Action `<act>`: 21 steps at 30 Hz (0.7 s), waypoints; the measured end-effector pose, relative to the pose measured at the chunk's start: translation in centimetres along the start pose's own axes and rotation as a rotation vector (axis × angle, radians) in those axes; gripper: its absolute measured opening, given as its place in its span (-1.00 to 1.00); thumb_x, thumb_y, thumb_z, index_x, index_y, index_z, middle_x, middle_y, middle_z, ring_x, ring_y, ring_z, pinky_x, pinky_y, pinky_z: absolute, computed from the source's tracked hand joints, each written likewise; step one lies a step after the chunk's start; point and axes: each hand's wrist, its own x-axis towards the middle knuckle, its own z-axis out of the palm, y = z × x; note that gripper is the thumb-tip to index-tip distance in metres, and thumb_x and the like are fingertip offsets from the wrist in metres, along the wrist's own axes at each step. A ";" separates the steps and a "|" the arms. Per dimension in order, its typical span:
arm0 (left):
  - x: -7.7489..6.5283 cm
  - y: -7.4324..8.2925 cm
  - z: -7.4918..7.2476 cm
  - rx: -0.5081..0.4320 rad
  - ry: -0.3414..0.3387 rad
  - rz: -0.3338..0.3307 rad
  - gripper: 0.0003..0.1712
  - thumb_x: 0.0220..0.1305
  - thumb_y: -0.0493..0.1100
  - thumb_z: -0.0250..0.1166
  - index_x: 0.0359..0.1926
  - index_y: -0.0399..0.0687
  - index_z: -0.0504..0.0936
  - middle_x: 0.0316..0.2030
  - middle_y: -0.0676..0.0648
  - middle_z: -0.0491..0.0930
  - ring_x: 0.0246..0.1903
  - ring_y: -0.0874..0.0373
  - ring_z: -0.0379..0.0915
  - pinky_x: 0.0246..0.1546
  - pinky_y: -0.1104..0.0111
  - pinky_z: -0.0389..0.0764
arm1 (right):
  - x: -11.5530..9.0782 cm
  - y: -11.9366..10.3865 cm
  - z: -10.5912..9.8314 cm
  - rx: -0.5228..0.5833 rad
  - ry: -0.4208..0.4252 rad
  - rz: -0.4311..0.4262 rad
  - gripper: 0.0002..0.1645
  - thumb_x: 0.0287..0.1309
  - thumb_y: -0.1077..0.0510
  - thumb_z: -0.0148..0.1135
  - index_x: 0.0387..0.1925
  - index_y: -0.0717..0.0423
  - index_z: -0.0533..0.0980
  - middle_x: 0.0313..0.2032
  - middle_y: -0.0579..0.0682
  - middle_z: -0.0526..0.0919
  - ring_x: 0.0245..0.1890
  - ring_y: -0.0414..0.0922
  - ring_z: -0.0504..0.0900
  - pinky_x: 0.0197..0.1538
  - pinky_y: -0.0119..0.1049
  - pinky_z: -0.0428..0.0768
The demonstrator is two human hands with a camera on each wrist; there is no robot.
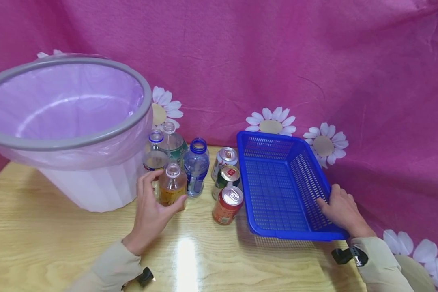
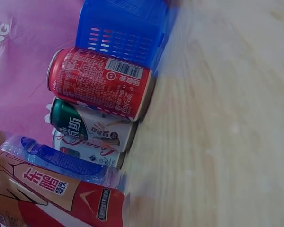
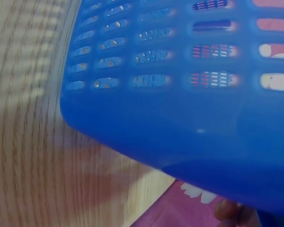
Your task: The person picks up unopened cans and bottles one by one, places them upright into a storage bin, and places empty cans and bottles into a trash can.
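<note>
One small bottle (image 1: 172,187) is gripped by my left hand (image 1: 150,213), before three bottles (image 1: 196,168) near the desk's (image 1: 211,257) back edge; my right hand (image 1: 344,211) holds the blue basket's (image 1: 303,234) right rim.

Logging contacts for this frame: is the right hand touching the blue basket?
Touching. The head view shows it: the right hand grips the blue basket over its side rim.

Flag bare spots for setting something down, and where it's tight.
Free: table in front of the bin, left of the left hand; table in front of the red can, between the left hand and the basket; the basket's floor. Crowded: bottles clustered beside the bin, cans lined up by the basket's left side.
</note>
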 end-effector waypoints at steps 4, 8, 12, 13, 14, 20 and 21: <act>0.1 0.2 0.5 0.008 0.014 -0.015 0.00 -0.21 -0.10 0.62 0.26 -0.14 0.28 0.17 -0.22 0.27 0.18 0.01 0.24 0.14 0.13 0.33 | -0.1 -0.1 -0.1 -0.003 -0.027 0.033 -0.40 0.26 -0.09 0.10 -0.09 0.42 0.23 -0.24 0.40 0.46 -0.26 0.36 0.44 -0.28 0.16 0.40; 0.2 0.4 0.9 0.024 0.033 -0.038 0.00 -0.20 -0.07 0.62 0.26 -0.13 0.27 0.18 -0.23 0.26 0.22 -0.02 0.23 0.22 0.04 0.33 | -0.2 -0.2 -0.1 -0.002 -0.017 0.035 -0.42 0.25 -0.08 0.10 -0.12 0.40 0.24 -0.23 0.41 0.47 -0.25 0.36 0.43 -0.28 0.16 0.39; 0.1 0.3 1.1 0.029 0.068 -0.025 -0.02 -0.18 -0.08 0.61 0.23 -0.20 0.27 0.15 -0.24 0.29 0.15 -0.03 0.27 0.17 0.15 0.33 | -0.3 -0.2 -0.1 0.001 -0.004 0.029 -0.43 0.25 -0.08 0.10 -0.14 0.39 0.25 -0.23 0.42 0.47 -0.26 0.36 0.42 -0.28 0.15 0.37; 0.1 0.3 1.2 0.025 0.075 -0.017 -0.03 -0.18 -0.09 0.60 0.22 -0.22 0.27 0.14 -0.24 0.29 0.13 -0.03 0.27 0.15 0.18 0.33 | -0.2 -0.2 -0.1 0.002 0.001 0.026 -0.44 0.24 -0.08 0.10 -0.15 0.39 0.25 -0.23 0.42 0.46 -0.26 0.36 0.42 -0.28 0.14 0.36; 0.1 0.2 1.2 0.025 0.080 -0.010 -0.04 -0.17 -0.10 0.60 0.22 -0.23 0.27 0.12 -0.24 0.30 0.12 -0.03 0.28 0.13 0.20 0.32 | -0.2 -0.2 -0.2 0.003 0.005 0.023 -0.44 0.24 -0.08 0.10 -0.15 0.39 0.25 -0.23 0.42 0.46 -0.26 0.36 0.41 -0.28 0.14 0.36; -0.2 0.3 1.4 0.008 0.061 0.004 -0.07 -0.16 -0.13 0.57 0.20 -0.25 0.27 0.10 -0.24 0.32 0.08 -0.01 0.29 0.08 0.21 0.34 | -0.2 -0.4 -0.1 0.000 0.017 0.012 -0.45 0.25 -0.06 0.10 -0.15 0.41 0.25 -0.24 0.42 0.44 -0.25 0.36 0.40 -0.27 0.14 0.35; -0.2 0.4 1.4 0.011 0.055 0.009 -0.08 -0.16 -0.13 0.57 0.20 -0.26 0.27 0.10 -0.24 0.32 0.10 -0.01 0.29 0.10 0.19 0.35 | -0.2 -0.3 -0.1 0.000 0.018 0.009 -0.45 0.24 -0.05 0.10 -0.15 0.42 0.25 -0.25 0.42 0.43 -0.25 0.36 0.39 -0.26 0.14 0.34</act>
